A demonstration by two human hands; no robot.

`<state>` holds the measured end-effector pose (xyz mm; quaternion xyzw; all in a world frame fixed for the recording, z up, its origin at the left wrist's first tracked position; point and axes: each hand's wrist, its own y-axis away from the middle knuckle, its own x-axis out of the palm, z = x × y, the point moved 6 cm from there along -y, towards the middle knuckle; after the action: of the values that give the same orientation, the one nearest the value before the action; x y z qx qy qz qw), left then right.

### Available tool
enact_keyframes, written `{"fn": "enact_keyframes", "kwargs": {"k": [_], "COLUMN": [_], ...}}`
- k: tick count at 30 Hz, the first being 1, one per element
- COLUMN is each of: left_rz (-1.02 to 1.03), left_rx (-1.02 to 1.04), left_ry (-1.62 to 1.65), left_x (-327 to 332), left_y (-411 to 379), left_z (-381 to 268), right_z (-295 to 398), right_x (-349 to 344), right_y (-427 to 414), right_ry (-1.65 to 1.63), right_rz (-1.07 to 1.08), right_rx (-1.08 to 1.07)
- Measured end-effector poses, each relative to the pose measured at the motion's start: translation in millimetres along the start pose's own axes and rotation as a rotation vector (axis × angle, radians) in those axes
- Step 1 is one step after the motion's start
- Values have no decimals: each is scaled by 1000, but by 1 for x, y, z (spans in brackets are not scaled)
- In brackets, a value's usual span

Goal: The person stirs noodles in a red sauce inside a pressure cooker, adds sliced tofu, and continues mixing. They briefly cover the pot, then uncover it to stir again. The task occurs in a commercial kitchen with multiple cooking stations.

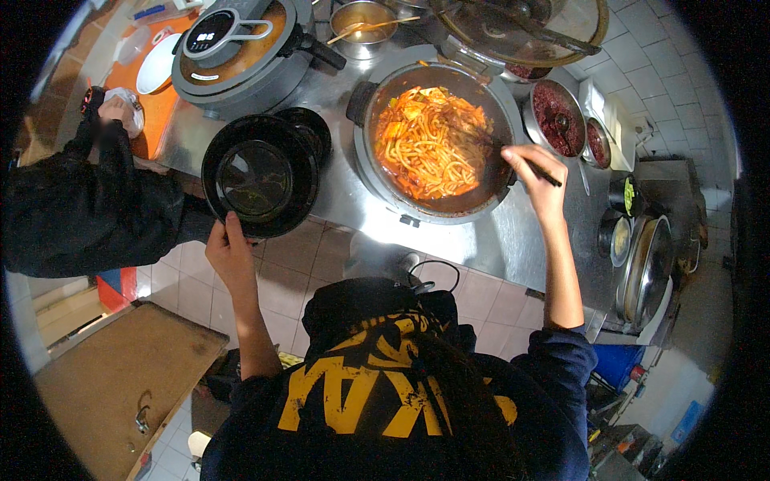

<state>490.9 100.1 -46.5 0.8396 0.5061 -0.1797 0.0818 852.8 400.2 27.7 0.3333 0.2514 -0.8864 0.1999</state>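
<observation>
My left hand point(231, 255) grips the near rim of a round black bowl point(260, 177), which looks empty and is tilted toward the camera. In my right hand point(538, 174) is a dark-handled utensil point(544, 173); its far end reaches over the right side of the open cooker and is hard to make out. Thick noodles in red sauce with vegetables point(430, 144) fill the inside of this round electric cooker point(361, 153). Another black container point(313, 129) stands partly hidden behind the bowl.
A closed cooker point(252, 90) stands at the upper left. A co-worker's sleeve point(90, 210) reaches in from the left, near an orange board point(162, 114). Metal bowls of dark red food point(553, 114), a raised glass lid point(577, 36) and stacked metal pans point(652, 270) are at the right.
</observation>
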Motion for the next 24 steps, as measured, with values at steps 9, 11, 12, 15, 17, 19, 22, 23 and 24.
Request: {"fn": "enact_keyframes", "kwargs": {"k": [9, 11, 12, 15, 17, 19, 22, 23, 24], "left_rz": [-10, -5, 0, 8, 4, 4, -6, -10, -10], "left_rx": [-14, 6, 7, 5, -24, -16, -4, -5, 1], "left_ry": [8, -10, -4, 10, 8, 23, 29, 29, 23], "left_x": [1, 1, 1, 3, 5, 5, 3, 3, 2], "left_y": [2, 2, 2, 2, 2, 2, 3, 3, 3], "left_z": [4, 2, 1, -1, 0, -2, -4, -4, -5], "right_z": [52, 53, 54, 55, 52, 39, 0, -11, -17], "right_x": [34, 44, 50, 67, 77, 76, 75, 70, 66], "right_y": [34, 36, 37, 42, 42, 39, 40, 39, 39], "right_ry": [-58, -98, -105, -85, -70, -196, -596, -584, -665], "right_rz": [243, 274, 286, 335, 308, 183, 20, -24, -53], "right_rx": [-196, -186, -207, -243, -245, -85, 433, 526, 565]}}
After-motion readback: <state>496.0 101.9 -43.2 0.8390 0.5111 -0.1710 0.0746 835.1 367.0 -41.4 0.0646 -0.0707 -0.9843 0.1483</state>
